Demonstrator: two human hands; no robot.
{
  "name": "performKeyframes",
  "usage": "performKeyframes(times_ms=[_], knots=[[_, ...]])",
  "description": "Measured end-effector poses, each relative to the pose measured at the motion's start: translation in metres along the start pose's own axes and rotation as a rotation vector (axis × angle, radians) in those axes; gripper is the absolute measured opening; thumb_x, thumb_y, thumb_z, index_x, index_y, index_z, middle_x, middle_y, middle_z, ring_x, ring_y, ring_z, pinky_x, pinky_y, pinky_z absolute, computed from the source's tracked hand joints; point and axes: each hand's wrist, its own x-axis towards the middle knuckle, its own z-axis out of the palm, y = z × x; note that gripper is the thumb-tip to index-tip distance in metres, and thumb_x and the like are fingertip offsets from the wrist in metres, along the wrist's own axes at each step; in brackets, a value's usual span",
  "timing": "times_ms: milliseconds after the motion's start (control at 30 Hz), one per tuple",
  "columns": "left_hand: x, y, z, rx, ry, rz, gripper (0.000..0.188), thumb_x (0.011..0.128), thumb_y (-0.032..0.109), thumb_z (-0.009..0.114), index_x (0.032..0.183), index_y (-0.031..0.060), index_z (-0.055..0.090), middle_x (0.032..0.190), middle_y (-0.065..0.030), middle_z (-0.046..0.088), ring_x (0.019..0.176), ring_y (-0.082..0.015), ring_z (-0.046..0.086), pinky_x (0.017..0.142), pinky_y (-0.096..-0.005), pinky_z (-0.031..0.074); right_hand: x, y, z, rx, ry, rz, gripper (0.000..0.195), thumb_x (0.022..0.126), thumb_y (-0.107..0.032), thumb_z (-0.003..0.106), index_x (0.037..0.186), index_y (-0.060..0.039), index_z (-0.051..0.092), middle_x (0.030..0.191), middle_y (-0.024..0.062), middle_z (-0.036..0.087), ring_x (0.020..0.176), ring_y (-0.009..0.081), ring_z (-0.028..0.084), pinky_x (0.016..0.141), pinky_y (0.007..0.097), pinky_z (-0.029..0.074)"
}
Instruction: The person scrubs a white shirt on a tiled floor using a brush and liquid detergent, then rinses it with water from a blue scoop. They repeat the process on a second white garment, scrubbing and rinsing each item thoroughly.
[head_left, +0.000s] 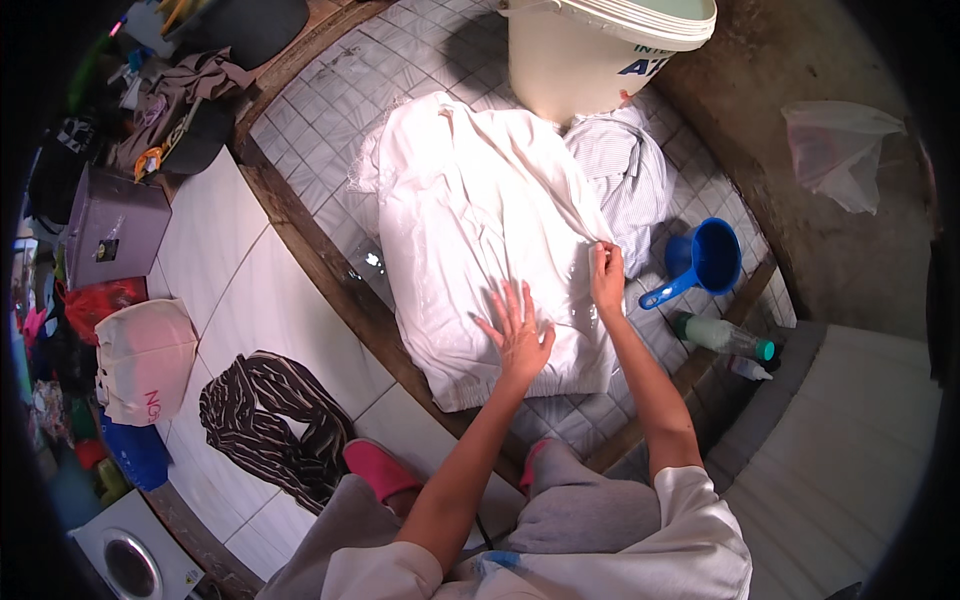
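A wet white cloth garment (480, 225) with a gathered, elastic-looking edge lies spread on the grey tiled floor (322, 127). My left hand (519, 334) rests on its lower part, palm down with fingers spread. At the garment's right edge, my right hand (607, 274) pinches the fabric between thumb and fingers. A striped light cloth (622, 180) lies crumpled beyond that edge, beside a large white plastic bucket (562, 67). The blue plastic dipper (705, 259) sits to the right of my right hand, its handle pointing towards me.
A raised border (315, 270) edges the tiled area on the left. Outside it lie a dark striped cloth (262, 420), a pale bag (146, 360) and a purple-grey bin (120, 225). Plastic bottles (720, 336) lie at right; a plastic bag (836, 150) is farther right.
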Motion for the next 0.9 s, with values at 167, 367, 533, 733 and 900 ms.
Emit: performKeyframes(times_ms=[167, 367, 533, 733, 900], knots=[[-0.031, -0.032, 0.022, 0.145, -0.177, 0.037, 0.075, 0.085, 0.052, 0.045, 0.145, 0.0160, 0.017, 0.152, -0.0087, 0.007, 0.139, -0.0312, 0.003, 0.096, -0.0706, -0.002, -0.005, -0.027, 0.067, -0.424, -0.384, -0.742, 0.028, 0.085, -0.026, 0.056, 0.107, -0.0090, 0.055, 0.104, 0.0139, 0.051, 0.092, 0.0304, 0.050, 0.079, 0.0403, 0.039], [-0.049, -0.025, 0.038, 0.436, -0.148, 0.122, 0.080, 0.085, 0.054, 0.044, 0.144, 0.0076, 0.015, 0.151, -0.0129, 0.003, 0.138, -0.0343, 0.002, 0.095, -0.0726, 0.003, 0.058, -0.044, 0.097, -0.431, -0.153, -0.447, 0.031, 0.088, -0.031, 0.053, 0.108, -0.0086, 0.051, 0.104, 0.0192, 0.048, 0.093, 0.0356, 0.048, 0.077, 0.0436, 0.041], [-0.031, -0.062, 0.022, 0.055, 0.010, -0.422, 0.104, 0.078, 0.064, 0.046, 0.141, -0.0047, -0.002, 0.148, -0.0216, -0.011, 0.136, -0.0405, -0.012, 0.093, -0.0736, -0.004, -0.038, -0.052, 0.085, -0.276, -0.482, -0.563, 0.022, 0.089, -0.022, 0.051, 0.102, -0.0042, 0.054, 0.091, 0.0219, 0.047, 0.084, 0.0379, 0.050, 0.071, 0.0455, 0.041], [-0.006, -0.049, 0.006, -0.025, -0.438, -0.618, 0.116, 0.073, 0.077, 0.040, 0.140, -0.0027, -0.012, 0.141, -0.0269, -0.027, 0.129, -0.0470, -0.026, 0.090, -0.0755, -0.007, 0.034, -0.025, 0.081, -0.731, -0.806, -1.091, 0.032, 0.077, -0.012, 0.052, 0.108, -0.0127, 0.048, 0.104, 0.0144, 0.049, 0.090, 0.0261, 0.055, 0.078, 0.0422, 0.045], [0.010, -0.039, 0.001, -0.023, -0.597, -0.698, 0.119, 0.070, 0.077, 0.044, 0.140, 0.0007, -0.013, 0.141, -0.0258, -0.029, 0.129, -0.0449, -0.029, 0.093, -0.0724, -0.009, 0.132, -0.065, 0.139, -0.463, -0.127, -0.590, 0.026, 0.088, -0.021, 0.052, 0.109, -0.0054, 0.048, 0.100, 0.0204, 0.045, 0.090, 0.0395, 0.049, 0.079, 0.0447, 0.042]])
